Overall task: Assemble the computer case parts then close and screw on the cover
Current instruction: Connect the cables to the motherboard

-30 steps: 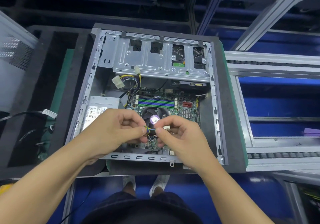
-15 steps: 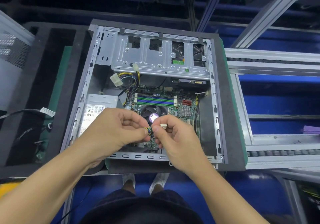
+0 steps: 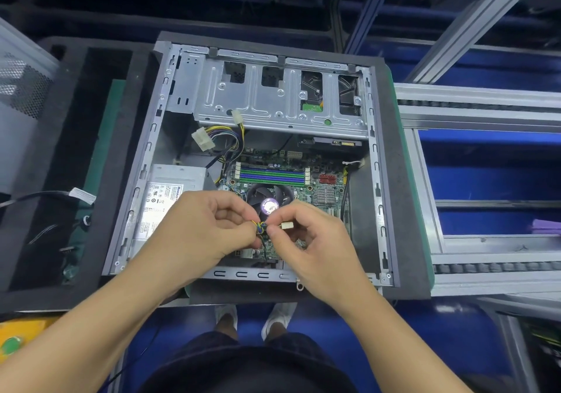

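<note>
The open computer case (image 3: pixel 375 161) lies flat on a dark foam pad, showing the motherboard (image 3: pixel 326 192), the CPU fan (image 3: pixel 268 201), the power supply (image 3: pixel 170 192) and the drive cage (image 3: pixel 273 101). Over the fan, my left hand (image 3: pixel 206 228) pinches a thin bundle of yellow, blue and black fan wires (image 3: pixel 260 227). My right hand (image 3: pixel 309 240) pinches the same wires from the other side, and their small beige connector (image 3: pixel 287 225) sticks out between its fingers. The lower part of the motherboard is hidden under both hands.
A loose white power connector (image 3: pixel 202 139) with coloured wires hangs inside the case by the drive cage. A perforated metal side cover (image 3: pixel 21 88) stands at the far left. A black cable with a white tag (image 3: pixel 80 195) lies on the foam tray (image 3: pixel 48 155). A conveyor frame (image 3: pixel 473 259) runs along the right.
Both hands stay pinched on the fan wires over the CPU fan, drawn slightly closer together. The view has shifted a little, and the case sits a bit higher in the frame.
</note>
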The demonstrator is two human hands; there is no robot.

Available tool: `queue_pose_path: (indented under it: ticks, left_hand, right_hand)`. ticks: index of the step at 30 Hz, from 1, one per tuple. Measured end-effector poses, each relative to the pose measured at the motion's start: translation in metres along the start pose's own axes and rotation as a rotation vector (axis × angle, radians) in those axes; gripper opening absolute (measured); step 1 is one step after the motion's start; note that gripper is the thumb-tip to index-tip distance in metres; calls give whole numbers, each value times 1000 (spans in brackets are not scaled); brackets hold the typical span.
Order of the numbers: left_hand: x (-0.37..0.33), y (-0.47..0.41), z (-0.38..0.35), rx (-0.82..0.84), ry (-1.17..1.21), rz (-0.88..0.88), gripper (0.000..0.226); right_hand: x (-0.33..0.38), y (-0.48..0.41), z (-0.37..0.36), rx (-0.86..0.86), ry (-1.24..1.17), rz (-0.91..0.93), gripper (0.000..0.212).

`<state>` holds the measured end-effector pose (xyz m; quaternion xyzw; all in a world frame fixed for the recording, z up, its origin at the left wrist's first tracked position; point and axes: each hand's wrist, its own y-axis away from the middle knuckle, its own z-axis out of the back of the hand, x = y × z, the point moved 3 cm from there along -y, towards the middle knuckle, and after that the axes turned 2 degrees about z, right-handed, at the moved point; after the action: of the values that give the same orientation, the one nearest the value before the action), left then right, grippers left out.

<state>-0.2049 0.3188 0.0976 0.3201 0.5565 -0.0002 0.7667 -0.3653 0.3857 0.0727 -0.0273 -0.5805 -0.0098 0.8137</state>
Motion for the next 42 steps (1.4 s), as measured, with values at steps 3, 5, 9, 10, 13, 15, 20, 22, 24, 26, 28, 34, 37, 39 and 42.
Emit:
queue_pose_path:
  ticks: [3,5,9,10,13,15,20,22,24,26,28,34,37,39,42]
  left_hand:
    - [1,-2,-1,1,-1,-20,21]
    - [2,-4,-1,8,15,-28,14]
    - [5,-7,-2,37,44,-34,16]
    - [5,-7,-2,47,46,-41,16]
    - [4,-7,-1,57,18,-72,15]
    - [4,-6,0,47,-20,-99,14]
    - [-1,-2,0,-46,-218,-252,26]
    - [-7,2,0,-71,-309,-373,27]
    - [-13,5,1,-78,-424,-502,29]
    - [-17,5,2,-66,-502,-575,29]
    - [-18,3,4,-60,-535,-601,28]
    - [-2,0,4,-51,-285,-434,26]
    - [12,-2,0,-5,-35,-254,13]
    - [19,-3,-3,53,138,-189,10]
    - [24,-5,-4,123,293,-138,11]
  right_hand:
    - [7,-4,2,0,113,113,12]
    - [13,-7,4,21,244,195,11]
    - [20,-10,4,98,426,292,7]
    - [21,-11,4,122,443,303,5]
    - [22,-13,9,190,439,280,2]
    - [18,-12,13,221,334,157,5]
    - [5,-10,10,244,-147,-368,21]
    - [7,-12,9,256,-287,-468,22]
    - [8,-14,8,286,-400,-550,24]
    - [11,-15,7,325,-492,-626,25]
    - [16,-16,5,353,-555,-679,25]
    - [25,-14,2,212,-382,-530,23]
    - [25,-5,0,133,-123,-350,21]
    - [24,0,-4,91,-20,-254,18]
    - [19,6,-9,39,44,-148,9]
